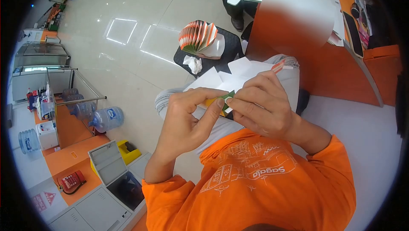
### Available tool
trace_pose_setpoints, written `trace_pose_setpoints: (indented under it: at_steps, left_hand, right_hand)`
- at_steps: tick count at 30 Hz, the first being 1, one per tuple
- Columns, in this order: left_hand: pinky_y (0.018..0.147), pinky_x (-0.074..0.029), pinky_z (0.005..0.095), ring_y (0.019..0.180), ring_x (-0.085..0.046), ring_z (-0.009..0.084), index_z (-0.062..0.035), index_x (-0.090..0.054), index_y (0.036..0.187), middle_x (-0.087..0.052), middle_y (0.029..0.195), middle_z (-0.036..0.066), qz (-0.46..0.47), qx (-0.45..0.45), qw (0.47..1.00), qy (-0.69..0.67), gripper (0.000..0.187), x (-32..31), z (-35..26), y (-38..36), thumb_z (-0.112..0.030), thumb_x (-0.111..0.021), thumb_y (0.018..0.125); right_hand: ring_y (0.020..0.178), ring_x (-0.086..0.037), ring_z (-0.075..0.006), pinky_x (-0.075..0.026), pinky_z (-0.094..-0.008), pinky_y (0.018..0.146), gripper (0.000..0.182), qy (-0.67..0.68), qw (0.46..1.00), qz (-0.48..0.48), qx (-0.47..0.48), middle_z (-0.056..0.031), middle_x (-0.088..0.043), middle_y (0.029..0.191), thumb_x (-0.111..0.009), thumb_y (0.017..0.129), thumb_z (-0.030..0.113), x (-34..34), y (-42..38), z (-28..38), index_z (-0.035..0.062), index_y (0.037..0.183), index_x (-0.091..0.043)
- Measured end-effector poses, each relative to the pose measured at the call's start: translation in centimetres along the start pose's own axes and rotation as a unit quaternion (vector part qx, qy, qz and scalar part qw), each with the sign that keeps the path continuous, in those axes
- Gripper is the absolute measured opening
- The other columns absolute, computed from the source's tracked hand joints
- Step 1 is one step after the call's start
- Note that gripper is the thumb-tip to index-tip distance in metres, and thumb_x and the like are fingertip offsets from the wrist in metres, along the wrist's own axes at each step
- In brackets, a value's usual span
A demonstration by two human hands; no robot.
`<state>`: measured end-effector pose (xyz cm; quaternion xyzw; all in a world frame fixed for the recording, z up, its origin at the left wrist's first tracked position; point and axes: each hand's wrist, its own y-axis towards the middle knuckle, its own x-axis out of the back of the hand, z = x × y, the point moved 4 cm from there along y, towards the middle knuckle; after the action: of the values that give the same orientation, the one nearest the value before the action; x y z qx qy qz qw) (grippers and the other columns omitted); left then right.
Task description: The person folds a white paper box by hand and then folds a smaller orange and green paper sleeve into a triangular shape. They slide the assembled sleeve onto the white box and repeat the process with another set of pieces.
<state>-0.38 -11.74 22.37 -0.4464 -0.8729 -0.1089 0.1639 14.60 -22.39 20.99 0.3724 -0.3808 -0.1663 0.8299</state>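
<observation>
Above my lap, both hands meet at a small green piece of paper point(230, 95) with a white patch on its face. My left hand point(187, 116) pinches its left side between thumb and forefinger. On the other side, my right hand point(264, 105) grips it with thumb and fingertips, close to the white patch. Something yellow shows behind the left fingers; its kind is hidden. White sheets point(211, 79) lie across my lap beyond the hands, and an orange-and-white patterned strip point(277, 66) sticks out past my right hand.
A black stool point(232, 45) ahead carries a fanned stack of orange, white and green folded papers point(198, 37) and a crumpled white paper point(193, 64). An orange-sided desk point(281, 39) stands right. Water bottles point(108, 118) and an open grey cabinet point(108, 163) are left. Another person's shoe point(237, 23) shows.
</observation>
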Motion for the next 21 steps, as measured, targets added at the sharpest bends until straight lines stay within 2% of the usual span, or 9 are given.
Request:
trace_pose_setpoints:
  at_steps: [4, 6, 7, 9, 13, 15, 16, 18, 21]
  left_hand:
    - [0.067, -0.053, 0.0268, 0.074, -0.074, 0.0191, 0.0049, -0.075, 0.104, -0.077, 0.088, 0.015, -0.007, -0.032, 0.999, 0.01, 0.014, 0.1, 0.3, 0.2, -0.002, -0.07, 0.092]
    - [0.08, -0.05, 0.0261, 0.085, -0.066, 0.0106, 0.0052, -0.072, 0.099, -0.075, 0.087, 0.007, -0.029, 0.043, 0.998, -0.027, 0.008, 0.2, 0.7, -0.2, 0.0, -0.068, 0.095]
    - [0.08, -0.05, 0.0261, 0.085, -0.066, 0.0106, 0.0052, -0.072, 0.099, -0.075, 0.087, 0.007, -0.029, 0.044, 0.998, -0.026, 0.008, 0.3, 0.7, -0.3, 0.0, -0.068, 0.095]
    - [0.082, -0.049, 0.0255, 0.088, -0.063, 0.0098, 0.0059, -0.068, 0.1, -0.073, 0.092, 0.006, -0.031, 0.096, 0.994, -0.033, 0.007, 0.4, 1.4, -0.8, 0.001, -0.068, 0.095]
    - [0.082, -0.048, 0.0244, 0.09, -0.061, 0.0089, 0.0044, -0.065, 0.103, -0.069, 0.098, 0.004, -0.067, 0.137, 0.983, -0.107, 0.007, -1.4, 2.5, -1.6, 0.001, -0.066, 0.097]
    - [0.071, -0.049, 0.0245, 0.08, -0.061, 0.0078, 0.0048, -0.064, 0.101, -0.068, 0.092, 0.004, -0.13, 0.058, 0.968, -0.206, 0.006, -1.7, 2.2, -1.7, 0.0, -0.064, 0.099]
    - [0.071, -0.049, 0.0245, 0.08, -0.061, 0.0078, 0.0048, -0.064, 0.101, -0.068, 0.092, 0.004, -0.128, 0.06, 0.968, -0.207, 0.006, -2.1, 2.0, -1.9, 0.0, -0.064, 0.099]
    - [0.071, -0.047, 0.023, 0.083, -0.058, 0.0064, 0.0039, -0.061, 0.101, -0.064, 0.095, 0.002, -0.153, 0.108, 0.94, -0.284, 0.004, -2.7, 1.9, -2.7, 0.0, -0.06, 0.102]
    - [0.066, -0.045, 0.0225, 0.078, -0.057, 0.0058, 0.0038, -0.06, 0.1, -0.064, 0.091, 0.003, -0.09, 0.157, 0.936, -0.302, 0.005, -2.3, 2.3, -3.6, -0.001, -0.059, 0.102]
  right_hand:
    - [0.081, -0.06, -0.0208, -0.043, -0.0351, 0.075, 0.019, 0.004, 1.0, 0.003, -0.001, -0.0016, -0.063, 0.089, -0.08, 0.073, 0.005, 0.2, 0.4, -0.2, 0.0036, 0.09, -0.069]
    - [0.081, -0.058, -0.0222, -0.041, -0.0351, 0.076, 0.019, 0.032, 0.996, 0.07, -0.051, -0.0026, -0.062, 0.088, -0.08, 0.071, 0.006, 0.3, 0.3, -0.9, 0.0062, 0.086, -0.067]
    - [0.081, -0.058, -0.0222, -0.041, -0.0351, 0.076, 0.019, 0.033, 0.996, 0.07, -0.051, -0.0026, -0.062, 0.088, -0.08, 0.071, 0.006, 0.9, 0.5, -1.1, 0.0062, 0.086, -0.067]
    - [0.083, -0.06, -0.0241, -0.042, -0.0356, 0.079, 0.021, 0.163, 0.96, 0.166, -0.158, -0.0054, -0.062, 0.088, -0.076, 0.067, 0.001, 1.1, 0.7, -2.0, 0.0066, 0.085, -0.066]
    - [0.084, -0.059, -0.0257, -0.042, -0.0366, 0.082, 0.018, 0.16, 0.955, 0.114, -0.223, -0.0056, -0.063, 0.088, -0.076, 0.071, 0.005, 0.5, 0.9, -2.2, 0.0058, 0.087, -0.066]
    - [0.08, -0.057, -0.0232, -0.038, -0.0359, 0.08, 0.015, 0.175, 0.946, 0.121, -0.245, -0.0047, -0.063, 0.085, -0.075, 0.077, 0.014, -1.1, -0.2, -2.5, 0.0062, 0.084, -0.064]
    - [0.08, -0.057, -0.0232, -0.038, -0.0359, 0.08, 0.015, 0.175, 0.945, 0.121, -0.247, -0.0047, -0.063, 0.085, -0.075, 0.077, 0.014, -1.3, -0.4, -2.4, 0.0062, 0.084, -0.064]
    - [0.086, -0.058, -0.0238, -0.039, -0.0369, 0.087, 0.02, 0.271, 0.901, 0.13, -0.313, -0.0045, -0.064, 0.086, -0.078, 0.077, 0.015, -1.8, -1.0, -2.6, 0.0047, 0.084, -0.063]
    - [0.085, -0.056, -0.0209, -0.035, -0.0371, 0.089, 0.018, 0.238, 0.923, 0.156, -0.259, -0.0024, -0.061, 0.084, -0.076, 0.076, 0.016, -1.9, -0.4, -2.2, 0.0063, 0.082, -0.061]
